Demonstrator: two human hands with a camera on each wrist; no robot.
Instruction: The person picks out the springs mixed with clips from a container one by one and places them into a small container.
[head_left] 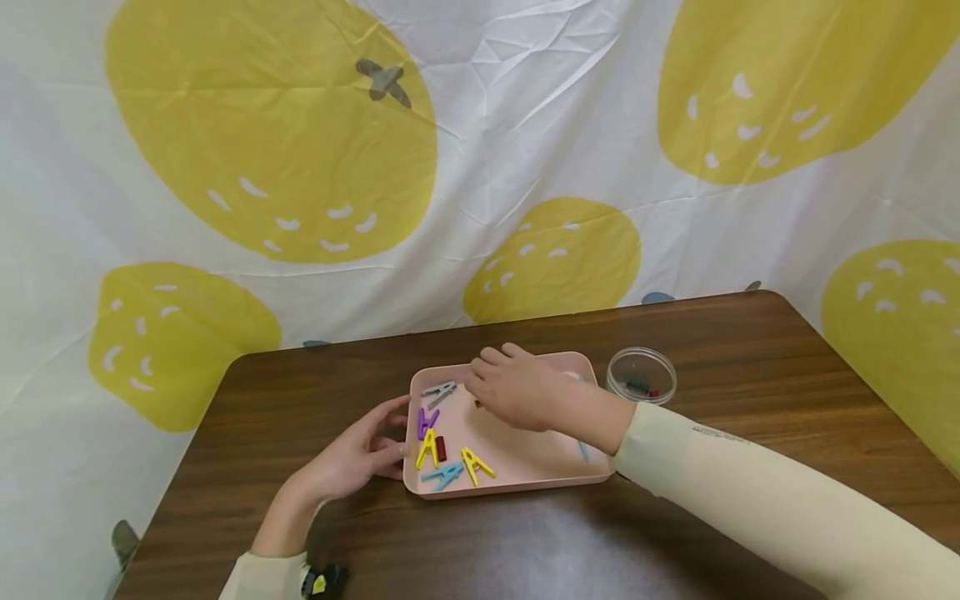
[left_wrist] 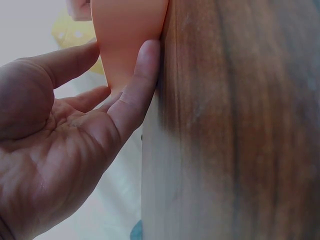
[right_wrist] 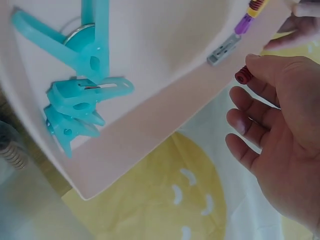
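Observation:
My right hand (head_left: 519, 388) is over the pink tray (head_left: 525, 485), pinching a small dark red spring (right_wrist: 243, 75) between thumb and index finger. My left hand (head_left: 347, 463) touches the tray's left outer wall, its fingers loosely extended. Along the left inside of the tray lie a grey clothespin (head_left: 441, 392), a purple clothespin (head_left: 427, 423), two yellow clothespins (head_left: 477, 464), a light blue clothespin (head_left: 444, 475) and a dark red coil piece (head_left: 441, 448). Several teal clothespins (right_wrist: 90, 55) sit at the tray's other end, mostly hidden by my right arm in the head view.
Right of the tray stands a clear round dish (head_left: 641, 352) holding a dark green spring (head_left: 638, 387) and a small red piece (head_left: 654, 392). Beneath everything is a brown wooden table (head_left: 750, 358). A lemon-print cloth (head_left: 480, 158) hangs behind it.

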